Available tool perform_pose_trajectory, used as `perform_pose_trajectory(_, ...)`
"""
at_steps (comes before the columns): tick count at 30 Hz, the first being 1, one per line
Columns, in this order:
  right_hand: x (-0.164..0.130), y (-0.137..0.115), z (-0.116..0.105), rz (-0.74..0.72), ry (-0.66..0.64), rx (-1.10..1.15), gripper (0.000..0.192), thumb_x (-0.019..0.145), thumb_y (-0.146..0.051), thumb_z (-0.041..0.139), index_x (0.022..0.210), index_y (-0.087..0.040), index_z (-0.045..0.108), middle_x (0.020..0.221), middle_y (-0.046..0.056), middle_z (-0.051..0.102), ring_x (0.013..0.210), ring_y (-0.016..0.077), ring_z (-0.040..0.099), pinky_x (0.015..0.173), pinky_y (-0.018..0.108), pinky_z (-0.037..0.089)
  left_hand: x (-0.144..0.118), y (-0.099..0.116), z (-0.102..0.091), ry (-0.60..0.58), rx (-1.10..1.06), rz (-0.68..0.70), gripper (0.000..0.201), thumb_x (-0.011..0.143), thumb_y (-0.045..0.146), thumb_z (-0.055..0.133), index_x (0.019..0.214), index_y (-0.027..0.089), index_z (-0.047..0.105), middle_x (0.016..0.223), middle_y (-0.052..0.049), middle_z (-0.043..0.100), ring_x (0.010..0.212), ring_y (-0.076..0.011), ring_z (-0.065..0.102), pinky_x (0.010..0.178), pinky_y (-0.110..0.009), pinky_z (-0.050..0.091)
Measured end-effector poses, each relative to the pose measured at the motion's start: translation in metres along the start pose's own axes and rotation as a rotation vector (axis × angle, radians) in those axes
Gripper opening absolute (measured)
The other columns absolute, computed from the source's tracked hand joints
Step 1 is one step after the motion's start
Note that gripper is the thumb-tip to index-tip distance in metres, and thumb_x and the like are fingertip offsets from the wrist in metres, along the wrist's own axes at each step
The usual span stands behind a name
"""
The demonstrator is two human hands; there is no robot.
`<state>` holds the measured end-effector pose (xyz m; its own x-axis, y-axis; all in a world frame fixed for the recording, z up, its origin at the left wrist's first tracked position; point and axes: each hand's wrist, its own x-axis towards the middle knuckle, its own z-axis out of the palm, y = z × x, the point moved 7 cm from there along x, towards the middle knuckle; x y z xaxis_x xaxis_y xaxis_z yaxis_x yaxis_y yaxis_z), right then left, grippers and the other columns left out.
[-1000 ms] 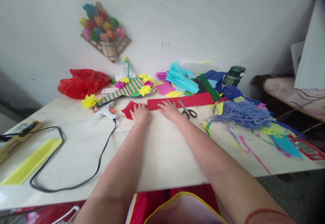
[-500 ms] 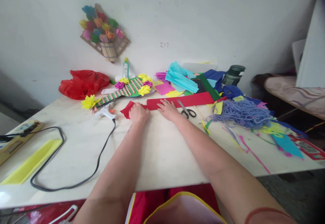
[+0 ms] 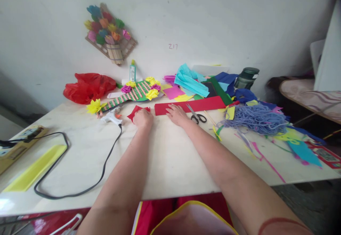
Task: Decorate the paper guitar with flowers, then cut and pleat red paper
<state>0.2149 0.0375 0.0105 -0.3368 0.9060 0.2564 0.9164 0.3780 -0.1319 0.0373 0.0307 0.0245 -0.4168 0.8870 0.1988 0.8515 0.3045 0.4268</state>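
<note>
White tabletop clutter crowds both hands: left hand (image 3: 143, 118) pinches a red scrap (image 3: 135, 111), right hand (image 3: 177, 114) lies flat on the red strip (image 3: 190, 105), which could slide into the scissors (image 3: 196, 115).

A glue gun (image 3: 111, 117) lies on the table (image 3: 170, 160) with its black cord (image 3: 80, 178) looping left; a red plastic bag (image 3: 86, 87) sits by the wall, scissors (image 3: 196, 115) near tangled blue yarn (image 3: 255, 119), a dark green bottle (image 3: 246, 78) behind
</note>
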Motion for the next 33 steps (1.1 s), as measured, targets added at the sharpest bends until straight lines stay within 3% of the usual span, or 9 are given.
perform_pose_trajectory(10, 0.0, 0.002, -0.016, 0.054, 0.147, 0.229, 0.042, 0.088, -0.03, 0.039, 0.125, -0.016, 0.053, 0.13, 0.009, 0.052, 0.121, 0.0173, 0.044, 0.104, 0.03, 0.028, -0.006, 0.011, -0.015, 0.131, -0.225, 0.049, 0.027, 0.077, 0.035, 0.048, 0.089, 0.021, 0.068, 0.1, -0.008, 0.067, 0.102, -0.024, 0.057, 0.086, -0.034, 0.042)
perform_pose_trajectory(15, 0.004, 0.004, -0.014, 0.183, 0.152, 0.782, 0.041, 0.085, -0.04, 0.044, 0.119, -0.02, 0.057, 0.117, 0.006, 0.062, 0.109, 0.0184, 0.054, 0.092, 0.031, 0.04, -0.014, 0.03, -0.012, 0.199, -0.335, 0.26, 0.022, 0.078, 0.031, 0.047, 0.082, 0.022, 0.067, 0.113, -0.003, 0.063, 0.109, -0.0182, 0.053, 0.093, -0.029, 0.039)
perform_pose_trajectory(20, 0.007, -0.007, -0.001, 0.202, 0.06, 1.433, 0.043, 0.073, -0.053, 0.057, 0.089, -0.015, 0.067, 0.082, 0.005, 0.068, 0.076, 0.0167, 0.061, 0.067, 0.027, 0.046, -0.029, 0.05, -0.011, 0.261, -0.479, 0.494, 0.016, 0.074, 0.028, 0.052, 0.07, 0.02, 0.065, 0.108, -0.007, 0.065, 0.107, -0.0217, 0.054, 0.095, -0.035, 0.038)
perform_pose_trajectory(22, 0.007, -0.009, 0.002, 0.222, 0.062, 1.562, 0.036, 0.067, -0.049, 0.064, 0.079, -0.015, 0.066, 0.07, 0.001, 0.065, 0.066, 0.0133, 0.058, 0.063, 0.025, 0.045, -0.036, 0.057, -0.009, 0.23, -0.499, 0.582, 0.013, 0.072, 0.023, 0.053, 0.068, 0.019, 0.064, 0.108, -0.008, 0.065, 0.107, -0.0222, 0.054, 0.097, -0.036, 0.036)
perform_pose_trajectory(25, 0.006, 0.0, 0.001, 0.32, 0.197, 1.589, 0.022, 0.063, -0.036, 0.069, 0.063, -0.016, 0.059, 0.056, -0.004, 0.058, 0.054, 0.0093, 0.052, 0.057, 0.023, 0.041, -0.04, 0.062, -0.005, 0.163, -0.575, 0.653, 0.007, 0.068, 0.019, 0.055, 0.071, 0.019, 0.062, 0.112, -0.008, 0.063, 0.111, -0.0232, 0.052, 0.103, -0.04, 0.029)
perform_pose_trajectory(28, 0.005, 0.006, 0.004, 0.396, 0.196, 1.597, 0.02, 0.063, -0.031, 0.066, 0.057, -0.018, 0.052, 0.048, -0.006, 0.052, 0.047, 0.0099, 0.049, 0.051, 0.024, 0.039, -0.029, 0.048, -0.003, 0.138, -0.868, 0.528, 0.02, 0.068, 0.02, 0.056, 0.088, 0.018, 0.058, 0.113, -0.009, 0.061, 0.11, -0.0227, 0.052, 0.1, -0.04, 0.033)
perform_pose_trajectory(31, 0.006, 0.011, 0.005, 0.382, 0.128, 1.638, 0.017, 0.062, -0.029, 0.064, 0.061, -0.019, 0.051, 0.049, -0.004, 0.055, 0.046, 0.012, 0.051, 0.049, 0.025, 0.039, -0.007, 0.02, 0.005, 0.14, -1.228, 0.186, 0.021, 0.069, 0.023, 0.054, 0.09, 0.017, 0.053, 0.104, -0.01, 0.062, 0.102, -0.021, 0.056, 0.089, -0.035, 0.042)
perform_pose_trajectory(33, 0.006, 0.015, 0.003, 0.334, 0.128, 1.659, 0.017, 0.06, -0.028, 0.064, 0.06, -0.018, 0.05, 0.051, -0.004, 0.055, 0.047, 0.011, 0.05, 0.049, 0.024, 0.038, 0.003, 0.006, 0.018, 0.032, -1.392, -0.075, 0.02, 0.07, 0.028, 0.053, 0.088, 0.019, 0.051, 0.105, -0.008, 0.06, 0.095, -0.0205, 0.059, 0.076, -0.032, 0.048)
